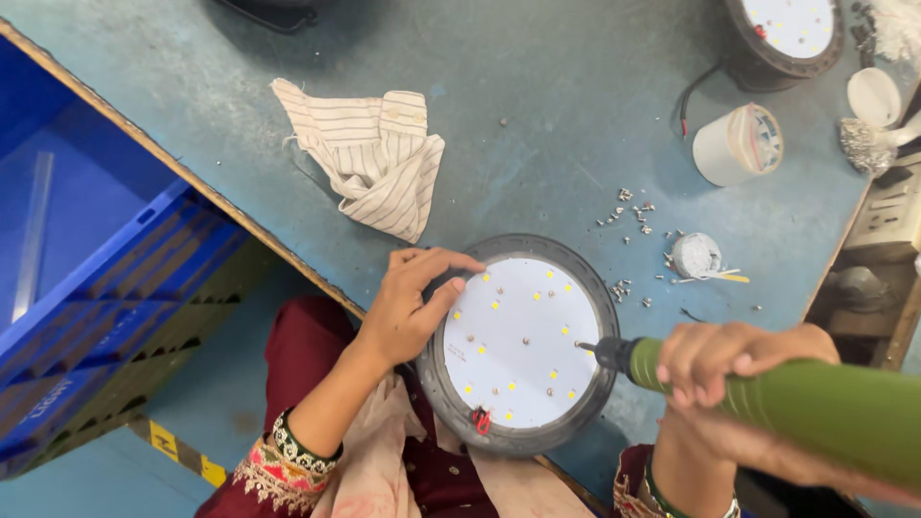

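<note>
While the left hand (414, 305) rests on the rim of the round lamp housing (519, 343) with its fingers spread a little, the right hand (731, 361) wraps tight around a green electric screwdriver (767, 393). Its tip touches the white LED board (523, 341) near the right edge. The lamp sits at the near edge of the blue table (537, 115). Small screws (633, 213) lie close by, and a striped cloth (374, 158) lies further back
</note>
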